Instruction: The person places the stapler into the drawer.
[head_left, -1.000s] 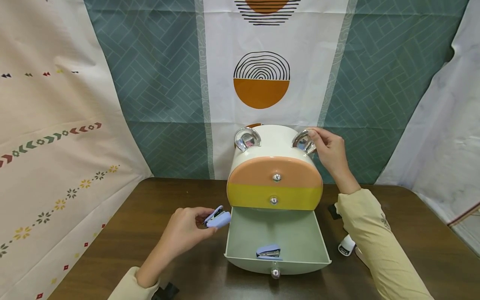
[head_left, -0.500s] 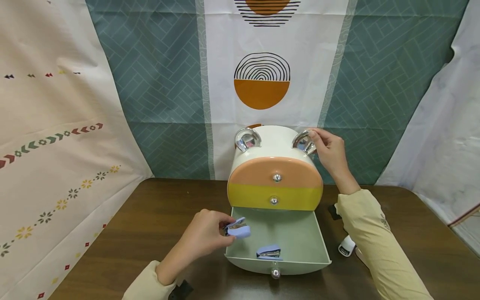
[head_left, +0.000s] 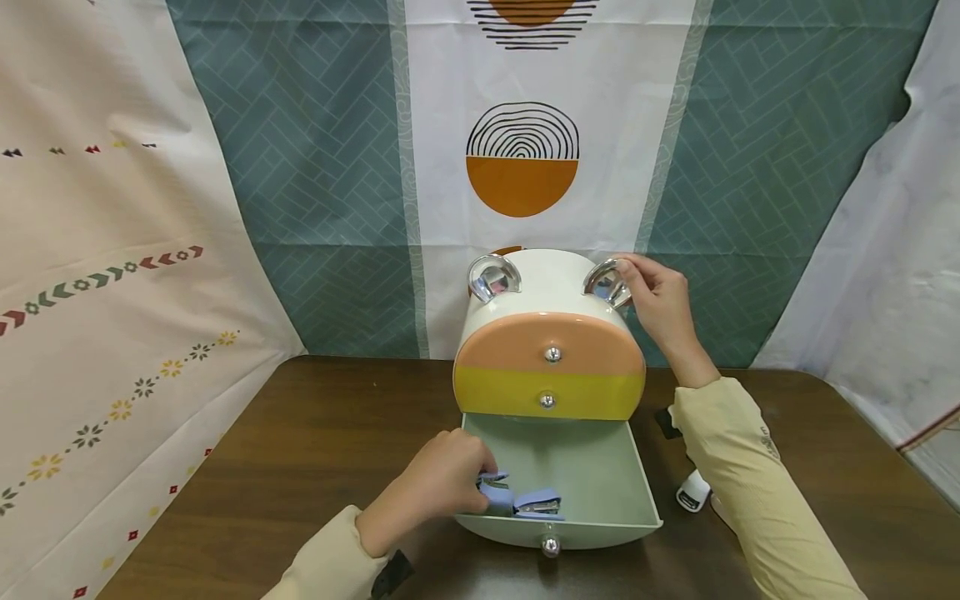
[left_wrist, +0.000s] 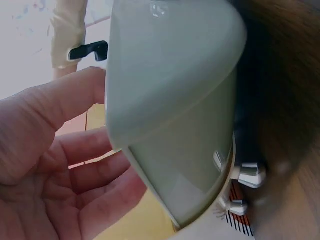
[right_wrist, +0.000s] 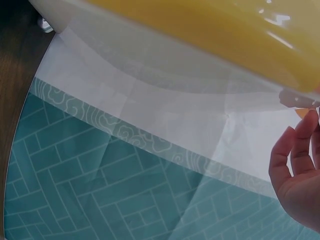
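Observation:
My left hand [head_left: 447,473] reaches over the left wall of the pulled-out pale green drawer [head_left: 585,467] and holds a light blue mini stapler [head_left: 498,502] low inside it. A second light blue stapler [head_left: 537,503] lies right beside that one, near the drawer front. In the left wrist view, the drawer's outside [left_wrist: 170,65] hides my fingertips and the stapler. Up on the rounded white cabinet [head_left: 555,279], my right hand [head_left: 660,304] pinches the right silver ear-shaped ring [head_left: 602,283]. The right wrist view catches only part of that hand [right_wrist: 297,175] at its edge.
Above the drawer are an orange drawer front [head_left: 510,342] and a yellow one [head_left: 495,396], both pushed in. A white object [head_left: 693,492] with a dark end lies on the brown table [head_left: 337,408] by my right sleeve. Patterned cloth [head_left: 330,167] hangs behind.
My left hand has moved right and down, carrying the stapler from left of the drawer to inside it, next to the other stapler. The right hand has stayed on the silver ring.

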